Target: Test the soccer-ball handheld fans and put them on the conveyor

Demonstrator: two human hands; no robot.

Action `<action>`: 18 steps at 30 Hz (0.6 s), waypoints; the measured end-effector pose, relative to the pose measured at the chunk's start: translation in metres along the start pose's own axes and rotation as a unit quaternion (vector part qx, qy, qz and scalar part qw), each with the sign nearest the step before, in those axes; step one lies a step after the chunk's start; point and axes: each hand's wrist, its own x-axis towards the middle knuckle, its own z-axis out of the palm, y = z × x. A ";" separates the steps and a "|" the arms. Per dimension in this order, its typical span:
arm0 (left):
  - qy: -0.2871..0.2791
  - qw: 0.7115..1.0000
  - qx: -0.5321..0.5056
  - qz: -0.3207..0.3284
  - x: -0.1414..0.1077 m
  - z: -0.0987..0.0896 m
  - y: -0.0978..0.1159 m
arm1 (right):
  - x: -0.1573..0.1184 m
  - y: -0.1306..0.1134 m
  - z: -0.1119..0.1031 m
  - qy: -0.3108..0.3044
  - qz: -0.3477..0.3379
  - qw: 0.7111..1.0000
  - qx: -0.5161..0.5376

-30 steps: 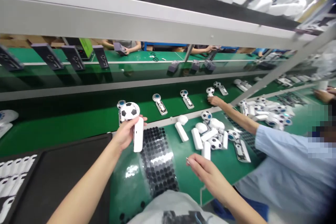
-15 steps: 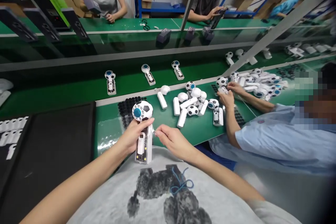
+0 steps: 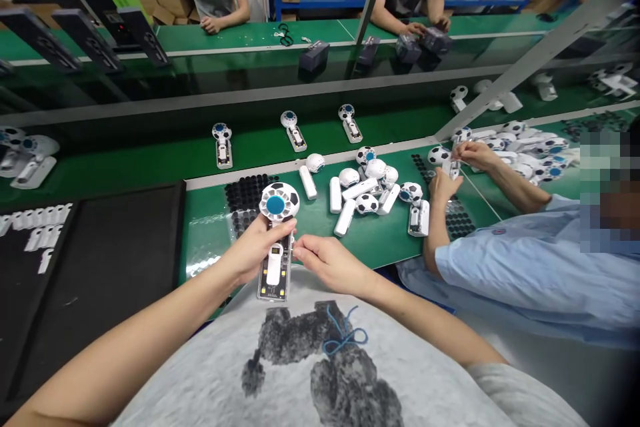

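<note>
My left hand (image 3: 255, 245) is wrapped round the neck of a handheld device (image 3: 274, 267) with a soccer-ball-patterned head and blue centre. Its clear front, showing a dark circuit board and small lights, faces up. At the device's right edge, my right hand (image 3: 320, 259) is closed in a pinch; whatever its fingertips hold is too small to make out. Behind the device lies a sheet of round black pads (image 3: 243, 197). To the right, a pile of similar white devices (image 3: 360, 188) rests on the green table (image 3: 310, 247).
Three devices (image 3: 223, 147) stand apart on the green belt (image 3: 190, 147) behind. A black tray (image 3: 115, 267) is at left. Close on the right, a co-worker's hands (image 3: 447, 180) handle another device beside a larger pile (image 3: 530, 147). A slanting metal post (image 3: 525, 53) rises behind.
The held device has turned so its front faces me more squarely. My right hand stays at its edge. The belt devices appear shifted right, and the co-worker's hands have moved slightly right.
</note>
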 end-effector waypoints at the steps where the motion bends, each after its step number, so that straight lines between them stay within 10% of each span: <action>1: 0.001 1.000 0.003 0.010 0.000 0.001 -0.001 | 0.000 -0.001 -0.001 -0.008 0.002 1.000 -0.001; 18: 0.044 0.996 0.007 0.075 0.007 -0.030 -0.014 | 0.012 0.001 -0.002 -0.068 0.038 0.997 -0.012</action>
